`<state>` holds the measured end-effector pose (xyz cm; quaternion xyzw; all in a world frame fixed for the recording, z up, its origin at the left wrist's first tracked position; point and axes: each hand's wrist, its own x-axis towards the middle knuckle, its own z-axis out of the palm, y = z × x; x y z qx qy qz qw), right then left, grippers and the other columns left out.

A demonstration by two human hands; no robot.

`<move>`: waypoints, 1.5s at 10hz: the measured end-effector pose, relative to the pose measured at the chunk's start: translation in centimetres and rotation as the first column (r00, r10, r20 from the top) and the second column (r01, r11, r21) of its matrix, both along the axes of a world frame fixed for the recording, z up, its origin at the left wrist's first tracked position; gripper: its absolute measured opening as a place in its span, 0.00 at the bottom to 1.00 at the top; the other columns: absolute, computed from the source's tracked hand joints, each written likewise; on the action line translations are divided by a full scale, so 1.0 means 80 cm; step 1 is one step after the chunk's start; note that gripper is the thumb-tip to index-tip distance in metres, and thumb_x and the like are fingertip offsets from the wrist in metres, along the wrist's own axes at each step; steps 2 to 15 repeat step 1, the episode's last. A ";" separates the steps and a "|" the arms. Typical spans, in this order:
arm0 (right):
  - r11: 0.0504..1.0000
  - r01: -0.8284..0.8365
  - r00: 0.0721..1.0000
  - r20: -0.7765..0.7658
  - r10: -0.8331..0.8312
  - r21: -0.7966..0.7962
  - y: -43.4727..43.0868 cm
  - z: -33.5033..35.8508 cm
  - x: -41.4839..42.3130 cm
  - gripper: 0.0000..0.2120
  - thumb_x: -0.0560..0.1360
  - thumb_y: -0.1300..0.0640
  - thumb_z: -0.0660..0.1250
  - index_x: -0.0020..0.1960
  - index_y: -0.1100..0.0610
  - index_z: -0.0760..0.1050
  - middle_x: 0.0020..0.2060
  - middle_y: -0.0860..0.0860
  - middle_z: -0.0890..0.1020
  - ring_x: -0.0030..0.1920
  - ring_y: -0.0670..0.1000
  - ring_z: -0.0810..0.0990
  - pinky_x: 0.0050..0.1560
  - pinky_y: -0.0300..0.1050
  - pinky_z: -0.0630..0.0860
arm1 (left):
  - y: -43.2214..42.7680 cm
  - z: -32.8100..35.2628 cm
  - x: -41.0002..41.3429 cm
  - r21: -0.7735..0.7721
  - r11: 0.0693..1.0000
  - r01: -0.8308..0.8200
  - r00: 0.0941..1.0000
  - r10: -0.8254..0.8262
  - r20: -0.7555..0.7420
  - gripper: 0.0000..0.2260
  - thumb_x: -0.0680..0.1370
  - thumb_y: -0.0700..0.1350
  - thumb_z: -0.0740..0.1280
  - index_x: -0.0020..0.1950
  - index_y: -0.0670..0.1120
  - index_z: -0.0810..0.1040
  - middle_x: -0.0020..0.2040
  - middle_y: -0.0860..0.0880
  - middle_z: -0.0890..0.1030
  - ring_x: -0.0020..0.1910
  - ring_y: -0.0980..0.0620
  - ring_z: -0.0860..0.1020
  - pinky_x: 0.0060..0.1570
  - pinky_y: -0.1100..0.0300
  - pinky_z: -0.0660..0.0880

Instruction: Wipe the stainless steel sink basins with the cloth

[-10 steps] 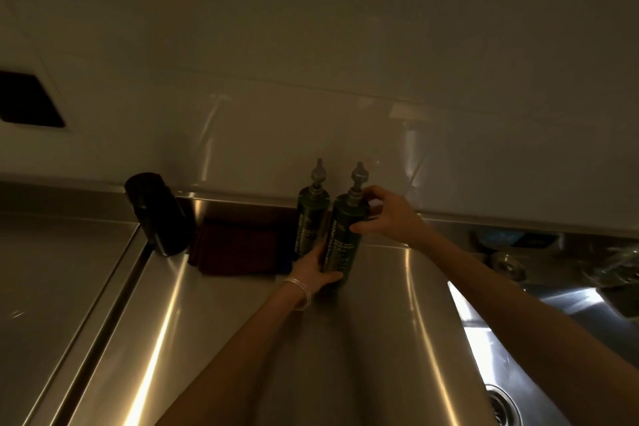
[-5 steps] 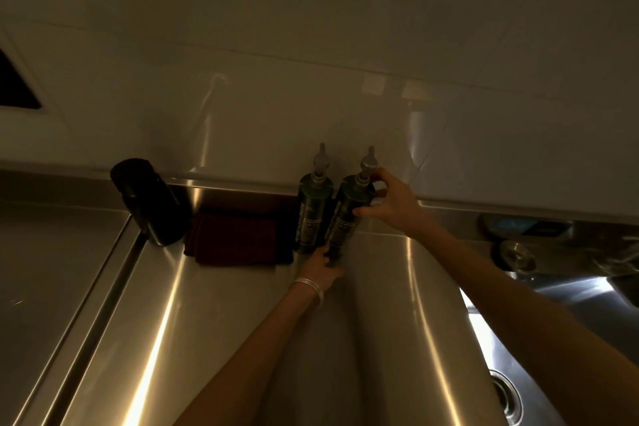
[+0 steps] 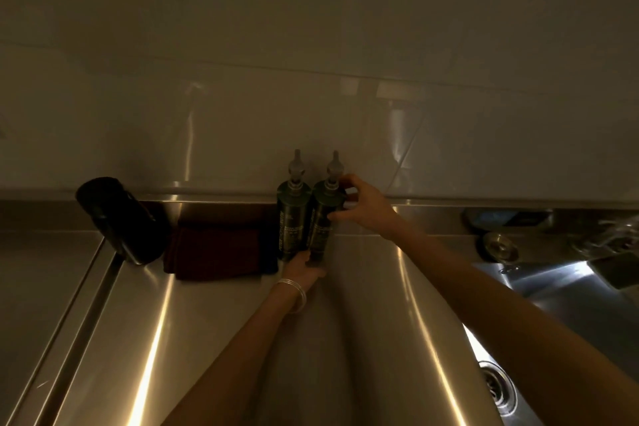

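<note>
- Head view: both hands are on the right-hand pump bottle (image 3: 323, 221), which stands just beside its twin bottle (image 3: 292, 221) at the far edge of the steel table (image 3: 242, 339). The left hand (image 3: 304, 266) grips its base, and the right hand (image 3: 363, 206) curls round its shoulder below the pump.
- The folded dark red cloth (image 3: 216, 254) lies untouched just left of the bottles, beside a black container (image 3: 119, 218).
- The sink basin (image 3: 560, 294) and its drain (image 3: 496, 384) are at the right, well apart from the cloth.
- Wiping looks not yet begun. The next move calls for freeing a hand, reaching left for the cloth and carrying it right to the basin.
</note>
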<state>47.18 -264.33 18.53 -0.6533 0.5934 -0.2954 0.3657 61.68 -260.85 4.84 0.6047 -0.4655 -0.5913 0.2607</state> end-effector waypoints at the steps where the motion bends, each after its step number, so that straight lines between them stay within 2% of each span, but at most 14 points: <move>1: 0.999 -0.031 1.000 -0.001 0.031 0.037 0.014 -0.002 -0.002 0.37 0.65 0.64 0.77 0.70 0.61 0.65 0.65 0.56 0.73 0.62 0.52 0.73 0.55 0.39 0.72 | 0.007 0.007 0.004 -0.071 0.995 0.071 0.995 -0.065 0.079 0.23 0.72 0.34 0.68 0.66 0.41 0.71 0.64 0.41 0.75 0.62 0.42 0.73 0.56 0.58 0.68; 15: 0.999 -0.031 1.000 -0.001 0.031 0.037 0.014 -0.002 -0.002 0.37 0.65 0.64 0.77 0.70 0.61 0.65 0.65 0.56 0.73 0.62 0.52 0.73 0.55 0.39 0.72 | 0.007 0.007 0.004 -0.071 0.995 0.071 0.995 -0.065 0.079 0.23 0.72 0.34 0.68 0.66 0.41 0.71 0.64 0.41 0.75 0.62 0.42 0.73 0.56 0.58 0.68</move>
